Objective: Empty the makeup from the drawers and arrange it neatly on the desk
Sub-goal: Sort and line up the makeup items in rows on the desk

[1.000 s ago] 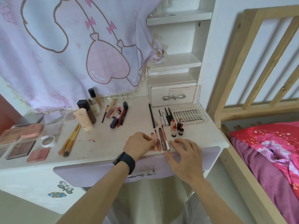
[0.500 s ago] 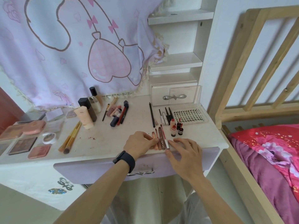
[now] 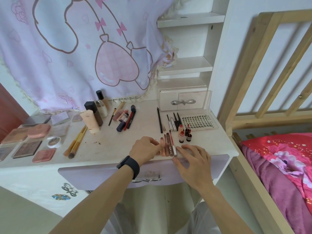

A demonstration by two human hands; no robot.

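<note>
On the white desk, several slim lip glosses and pencils lie side by side near the front edge. My left hand, a black watch on its wrist, touches the leftmost tube with its fingertips. My right hand rests on the desk edge with spread fingers against the rightmost silver-capped tube. Behind them stand small red bottles, a row of black liners and a lash tray. The purple desk drawer below is closed.
Foundation bottles, lipsticks, brushes and compacts fill the desk's left half. A small closed drawer unit sits at the back right under shelves. A wooden bed frame with red bedding stands right.
Both hands stay at the row of tubes with only slight finger shifts; the camera has moved a little.
</note>
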